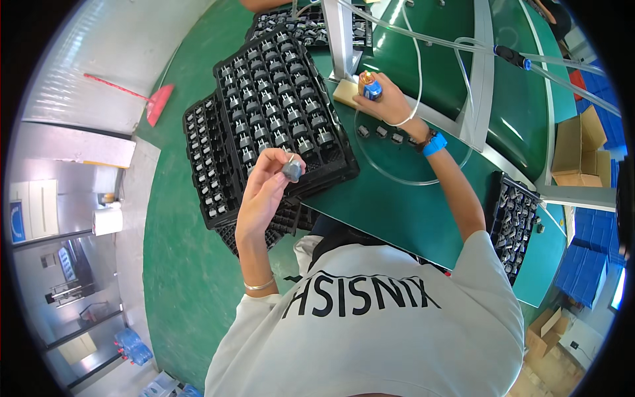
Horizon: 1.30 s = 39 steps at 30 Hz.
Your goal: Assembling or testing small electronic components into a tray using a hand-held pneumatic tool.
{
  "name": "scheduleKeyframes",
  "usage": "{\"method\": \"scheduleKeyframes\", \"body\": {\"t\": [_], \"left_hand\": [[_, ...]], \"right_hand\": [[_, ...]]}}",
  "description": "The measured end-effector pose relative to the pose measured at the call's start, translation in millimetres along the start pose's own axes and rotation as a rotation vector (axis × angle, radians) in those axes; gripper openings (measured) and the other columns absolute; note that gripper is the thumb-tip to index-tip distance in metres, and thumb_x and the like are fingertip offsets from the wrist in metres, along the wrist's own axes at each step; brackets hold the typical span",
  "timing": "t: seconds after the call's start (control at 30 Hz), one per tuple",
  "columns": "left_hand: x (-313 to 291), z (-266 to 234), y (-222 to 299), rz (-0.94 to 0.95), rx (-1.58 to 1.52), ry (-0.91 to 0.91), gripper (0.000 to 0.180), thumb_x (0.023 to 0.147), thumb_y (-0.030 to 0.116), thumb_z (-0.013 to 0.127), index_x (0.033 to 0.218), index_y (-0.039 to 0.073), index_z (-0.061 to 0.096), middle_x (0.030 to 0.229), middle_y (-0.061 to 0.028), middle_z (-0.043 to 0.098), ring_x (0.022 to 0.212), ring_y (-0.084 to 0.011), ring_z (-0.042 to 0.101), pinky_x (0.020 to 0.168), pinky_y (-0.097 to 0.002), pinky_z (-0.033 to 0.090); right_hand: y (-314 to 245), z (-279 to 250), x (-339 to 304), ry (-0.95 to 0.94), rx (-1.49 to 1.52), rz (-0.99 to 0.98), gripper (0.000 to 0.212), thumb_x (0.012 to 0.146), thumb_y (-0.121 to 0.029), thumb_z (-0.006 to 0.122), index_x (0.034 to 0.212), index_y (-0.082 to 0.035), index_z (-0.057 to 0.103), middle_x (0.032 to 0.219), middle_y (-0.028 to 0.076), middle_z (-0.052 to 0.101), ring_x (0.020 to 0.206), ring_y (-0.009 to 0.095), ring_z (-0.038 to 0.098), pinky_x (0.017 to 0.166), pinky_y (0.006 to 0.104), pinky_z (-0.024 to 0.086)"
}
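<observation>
My left hand (260,192) pinches a small dark grey plug part (292,171) with metal pins, raised in front of the near edge of a black tray (344,173). That tray carries rows of similar pronged plug parts. Over the green table (390,205), my right hand (391,104) is closed around a small blue cylinder (372,90) with an amber tip; its exact kind is unclear. A pale yellow block (346,93) lies beside those fingers. Several small grey parts (381,132) sit in a row on the table below the right hand.
Another filled black tray (206,155) lies under the first, toward the left. A metal post (339,43) rises behind the block, and clear tubing (423,182) loops across the table. At the right are a parts tray (512,228) and cardboard box (579,155). A red dustpan (159,104) stands left.
</observation>
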<state>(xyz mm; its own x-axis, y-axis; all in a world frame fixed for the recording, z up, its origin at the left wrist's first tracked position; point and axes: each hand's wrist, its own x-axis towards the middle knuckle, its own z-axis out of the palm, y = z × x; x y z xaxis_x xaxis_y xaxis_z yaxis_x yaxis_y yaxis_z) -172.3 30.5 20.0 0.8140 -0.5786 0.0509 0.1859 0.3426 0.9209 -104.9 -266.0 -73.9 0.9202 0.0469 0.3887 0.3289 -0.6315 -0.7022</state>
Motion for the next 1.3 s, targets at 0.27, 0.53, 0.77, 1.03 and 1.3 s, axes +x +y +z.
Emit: {"method": "scheduleKeyframes", "body": {"t": [0.27, 0.53, 0.77, 1.03, 1.3], "left_hand": [[-7.0, 5.3, -9.3, -0.012, 0.04, 0.198, 0.024, 0.084, 0.01, 0.057, 0.106, 0.003, 0.049, 0.098, -0.007, 0.058, 0.087, -0.0124, 0.054, 0.076, -0.0251, 0.042], [-0.9, 24.6, -13.2, 0.051, 0.043, 0.255, 0.024, 0.081, -0.001, 0.056, 0.104, 0.002, 0.051, 0.098, -0.0074, 0.058, 0.089, -0.0138, 0.057, 0.081, -0.0261, 0.044], [6.3, 33.0, -15.5, 0.252, 0.138, 0.179, 0.023, 0.076, -0.011, 0.056, 0.096, -0.002, 0.056, 0.096, -0.0048, 0.05, 0.086, -0.0123, 0.056, 0.081, -0.024, 0.044], [10.0, 48.7, -16.5, 0.271, 0.174, 0.136, 0.025, 0.073, -0.013, 0.059, 0.096, -0.004, 0.056, 0.096, -0.0071, 0.049, 0.089, -0.0156, 0.057, 0.083, -0.0254, 0.047], [0.7, 60.2, -18.5, 0.374, 0.17, 0.253, 0.028, 0.071, -0.011, 0.062, 0.097, -0.003, 0.055, 0.096, -0.0071, 0.051, 0.09, -0.0154, 0.056, 0.082, -0.0259, 0.047]], "right_hand": [[70.2, -39.7, 33.2, 0.43, -0.221, 0.261, 0.036, 0.078, -0.031, 0.062, 0.1, -0.003, 0.055, 0.076, 0.018, 0.06, 0.068, 0.029, 0.061, 0.062, 0.034, 0.048], [108.1, -66.1, 42.0, 0.466, -0.52, 0.452, 0.046, 0.077, -0.037, 0.061, 0.112, -0.007, 0.055, 0.078, 0.021, 0.061, 0.071, 0.034, 0.06, 0.062, 0.0387, 0.048], [-34.2, -36.5, 14.2, 0.234, 0.767, 0.412, 0.025, 0.081, -0.025, 0.062, 0.095, -0.005, 0.058, 0.087, -0.002, 0.058, 0.078, 0.009, 0.056, 0.071, 0.023, 0.044], [-137.7, -19.6, -35.6, -0.291, 1.38, 0.674, 0.038, 0.087, -0.027, 0.048, 0.117, -0.004, 0.044, 0.103, 0.01, 0.057, 0.097, 0.018, 0.056, 0.085, 0.029, 0.045], [-153.0, -23.1, -47.5, -0.319, 1.235, 0.57, 0.038, 0.087, -0.024, 0.048, 0.118, -0.002, 0.043, 0.106, 0.01, 0.055, 0.096, 0.017, 0.056, 0.085, 0.0291, 0.045]]}}
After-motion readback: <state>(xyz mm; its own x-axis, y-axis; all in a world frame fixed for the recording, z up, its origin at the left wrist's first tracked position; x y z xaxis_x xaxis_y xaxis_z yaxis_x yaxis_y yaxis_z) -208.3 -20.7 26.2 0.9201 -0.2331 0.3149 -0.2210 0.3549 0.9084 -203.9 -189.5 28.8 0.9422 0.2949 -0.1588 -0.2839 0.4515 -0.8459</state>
